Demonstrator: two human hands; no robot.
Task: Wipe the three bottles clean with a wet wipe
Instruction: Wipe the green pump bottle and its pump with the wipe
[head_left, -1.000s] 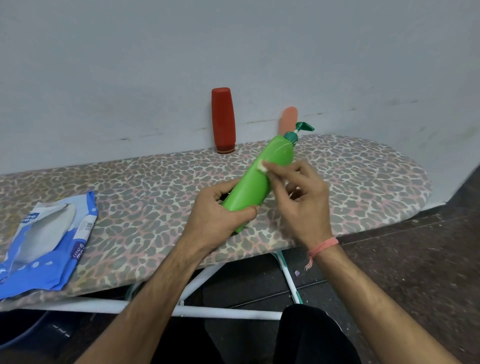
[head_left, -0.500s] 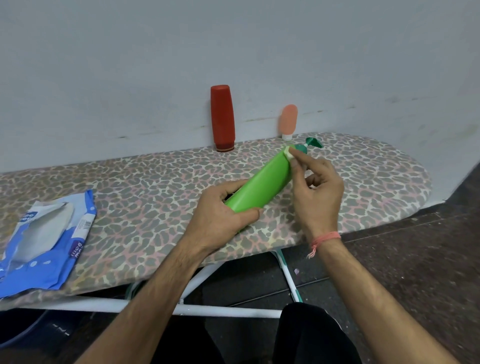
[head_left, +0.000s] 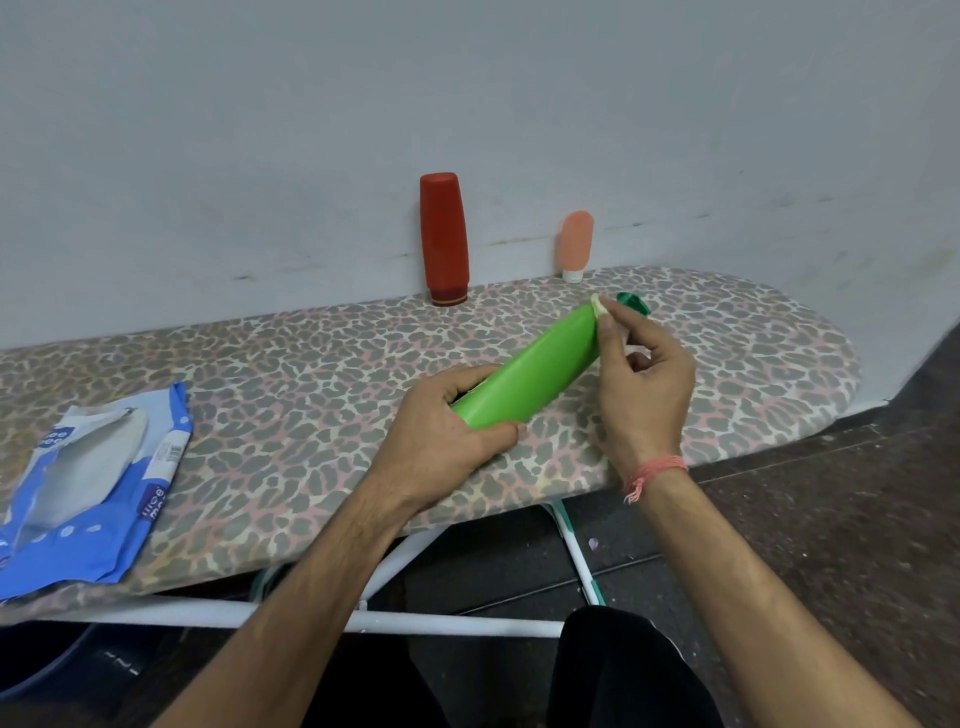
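Right hand (head_left: 641, 387): fingers pinching small wet wipe (head_left: 598, 305) against shoulder of green bottle (head_left: 530, 371). Left hand (head_left: 441, 441): curled round bottle base. Bottle tilted over ironing board (head_left: 311, 364), dark green pump (head_left: 634, 303) pointing away. Red bottle (head_left: 444, 239) and peach bottle (head_left: 575, 245): upright at wall, apart. Blue wipes pack (head_left: 88, 483): far left, flap open.

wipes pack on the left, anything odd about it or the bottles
The blue and white wet wipe pack lies crumpled and torn open at the left end of the leopard-print ironing board, overhanging its front edge. The red bottle and small peach bottle stand cap-down by the wall.
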